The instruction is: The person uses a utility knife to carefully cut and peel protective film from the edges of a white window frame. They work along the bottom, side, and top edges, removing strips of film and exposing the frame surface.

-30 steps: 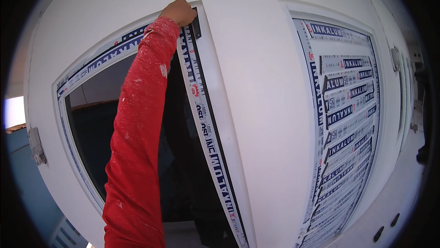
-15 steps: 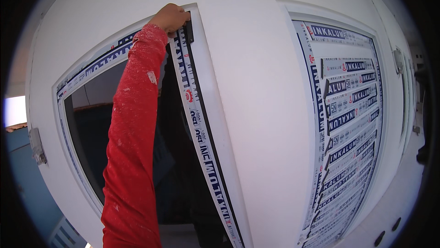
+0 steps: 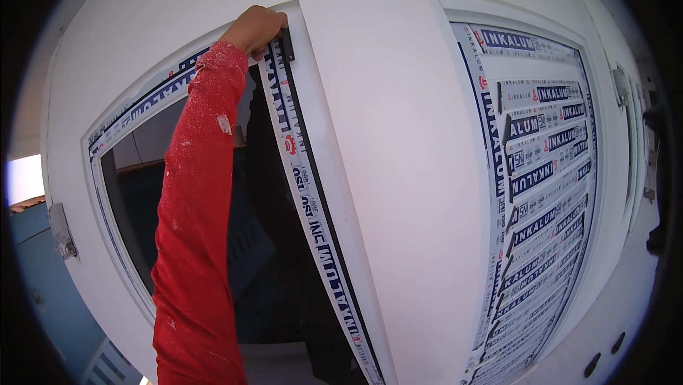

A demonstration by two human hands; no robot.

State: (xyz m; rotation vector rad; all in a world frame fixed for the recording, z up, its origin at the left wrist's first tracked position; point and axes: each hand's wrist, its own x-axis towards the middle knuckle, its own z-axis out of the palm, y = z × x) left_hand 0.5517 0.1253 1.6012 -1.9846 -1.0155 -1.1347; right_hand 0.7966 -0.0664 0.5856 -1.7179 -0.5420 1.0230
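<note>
My left hand [image 3: 255, 29] is raised to the top right corner of a dark-glass window [image 3: 192, 193], its fingers curled and closed. What they hold, if anything, is hidden behind the hand. Right beside the fingertips is a short black flat piece [image 3: 288, 46], against the frame's corner; I cannot tell whether the fingers grip it. Below it a thin black line runs down the window's right edge. Printed protective film [image 3: 320, 243] in white and blue covers the window's aluminium profile. My red sleeve, specked with white, crosses in front of the glass. My right hand is out of view.
A white wall [image 3: 370, 136] surrounds the window. To the right stands a louvred panel [image 3: 544, 164] wrapped in similar film. Grey wall boxes [image 3: 62, 230] show at both sides. A blue wall [image 3: 60, 285] is at far left, and dark footwear [image 3: 592, 364] lies on the floor at lower right.
The view has shifted slightly, so my hand and sleeve appear a little further left. My fingers remain at the same window corner.
</note>
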